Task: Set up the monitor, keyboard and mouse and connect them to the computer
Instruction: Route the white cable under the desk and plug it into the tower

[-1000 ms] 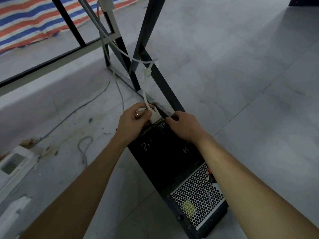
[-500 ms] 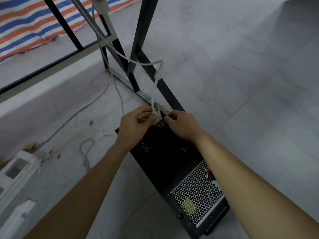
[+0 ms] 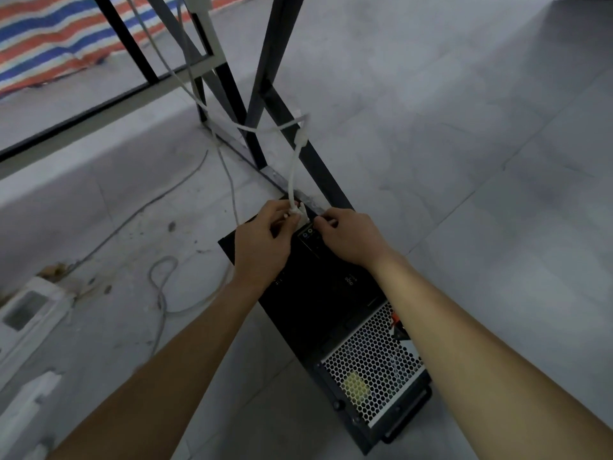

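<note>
- Computer: a black case lying flat on the grey floor, with its mesh panel toward the camera and its far end at the foot of the black desk frame.
- The left hand pinches the white connector between thumb and curled fingers at the case's far end. A second ago the plug showed plainly above that edge; now the fingers cover most of it and it sits lower, against the case.
- The white cable rises almost straight from the connector, then loops across the frame. Earlier it bowed more.
- The right hand stays at the same far edge, fingers curled down just beside the connector. I cannot tell whether they grip anything.
- A grey cord lies looped on the floor to the left, near white foam blocks. A striped tarp lies beyond the frame.
</note>
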Demonstrator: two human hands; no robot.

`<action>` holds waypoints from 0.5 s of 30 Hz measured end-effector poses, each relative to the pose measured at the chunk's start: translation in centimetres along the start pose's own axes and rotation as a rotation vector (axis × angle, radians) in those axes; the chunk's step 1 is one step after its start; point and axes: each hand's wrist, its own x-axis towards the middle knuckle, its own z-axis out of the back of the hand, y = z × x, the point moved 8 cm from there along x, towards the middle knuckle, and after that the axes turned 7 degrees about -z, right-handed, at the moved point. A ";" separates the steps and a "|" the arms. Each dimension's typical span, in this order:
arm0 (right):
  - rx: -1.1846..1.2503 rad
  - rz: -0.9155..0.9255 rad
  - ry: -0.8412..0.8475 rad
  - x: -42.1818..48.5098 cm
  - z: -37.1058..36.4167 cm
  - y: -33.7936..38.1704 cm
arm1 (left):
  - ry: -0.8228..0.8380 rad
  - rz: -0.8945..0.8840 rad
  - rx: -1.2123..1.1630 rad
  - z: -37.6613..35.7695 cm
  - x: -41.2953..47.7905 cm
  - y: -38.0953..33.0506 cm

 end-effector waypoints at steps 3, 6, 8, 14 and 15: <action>0.010 -0.002 0.002 0.1 0.2 -0.1 | -0.004 0.004 0.019 0.2 0.3 -0.1; 0.001 0.015 0.012 -0.1 0.0 0.0 | 0.029 0.066 0.014 0.7 1.1 0.6; 0.007 0.015 0.008 -0.2 -0.1 -0.1 | 0.057 0.059 0.028 0.7 1.3 0.5; -0.018 0.015 0.000 -0.4 0.2 0.2 | 0.068 0.105 0.055 0.8 1.7 0.5; -0.023 0.015 -0.001 -0.4 0.2 0.3 | 0.079 0.091 0.045 0.8 1.5 0.5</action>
